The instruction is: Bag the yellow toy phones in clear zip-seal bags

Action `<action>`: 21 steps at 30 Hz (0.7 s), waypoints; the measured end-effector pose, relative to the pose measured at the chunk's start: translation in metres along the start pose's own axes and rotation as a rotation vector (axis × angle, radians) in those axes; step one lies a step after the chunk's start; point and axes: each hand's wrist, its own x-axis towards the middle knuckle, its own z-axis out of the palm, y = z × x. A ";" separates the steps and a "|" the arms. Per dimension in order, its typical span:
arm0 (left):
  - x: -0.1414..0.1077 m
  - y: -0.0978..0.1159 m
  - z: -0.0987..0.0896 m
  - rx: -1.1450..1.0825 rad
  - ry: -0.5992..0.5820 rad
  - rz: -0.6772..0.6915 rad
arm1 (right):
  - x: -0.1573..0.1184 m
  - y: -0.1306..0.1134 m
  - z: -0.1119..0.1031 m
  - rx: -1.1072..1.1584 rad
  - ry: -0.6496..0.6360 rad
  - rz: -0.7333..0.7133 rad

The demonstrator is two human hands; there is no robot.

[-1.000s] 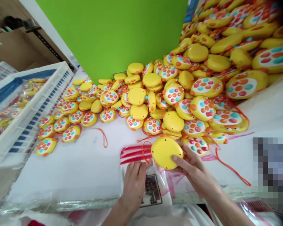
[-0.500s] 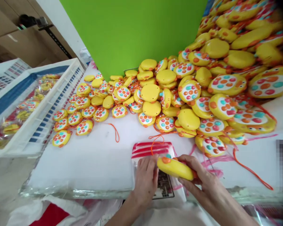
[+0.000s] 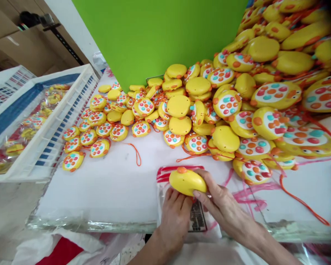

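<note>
My right hand point(image 3: 222, 204) grips a yellow toy phone point(image 3: 186, 181), back side up, just above a clear plastic bag point(image 3: 191, 217) with a red zip strip. My left hand point(image 3: 176, 215) lies flat on that bag below the toy, fingers touching the toy's underside. The bag rests on the white table point(image 3: 105, 191) near its front edge. Whether the left hand pinches the bag is hidden.
A large heap of yellow toy phones point(image 3: 237, 95) with coloured buttons and orange cords covers the back and right of the table. A white crate point(image 3: 38, 121) with bagged toys stands at the left. A green board point(image 3: 160, 33) rises behind.
My right hand has turned the toy and carried it left and slightly up over the bag's red strip. My left hand has stayed on the bag.
</note>
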 end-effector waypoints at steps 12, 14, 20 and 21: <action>0.005 -0.038 -0.054 -0.419 0.021 -0.802 | -0.009 -0.002 -0.013 -0.265 -0.026 -0.059; 0.011 -0.045 -0.046 -0.578 -0.030 -0.882 | -0.005 -0.006 -0.014 -0.318 -0.068 -0.087; 0.028 -0.045 -0.034 -0.613 -0.017 -0.977 | 0.012 -0.006 -0.019 -0.687 -0.215 -0.153; 0.031 -0.042 -0.035 -0.629 -0.004 -0.998 | 0.013 -0.007 -0.017 -0.722 -0.261 -0.149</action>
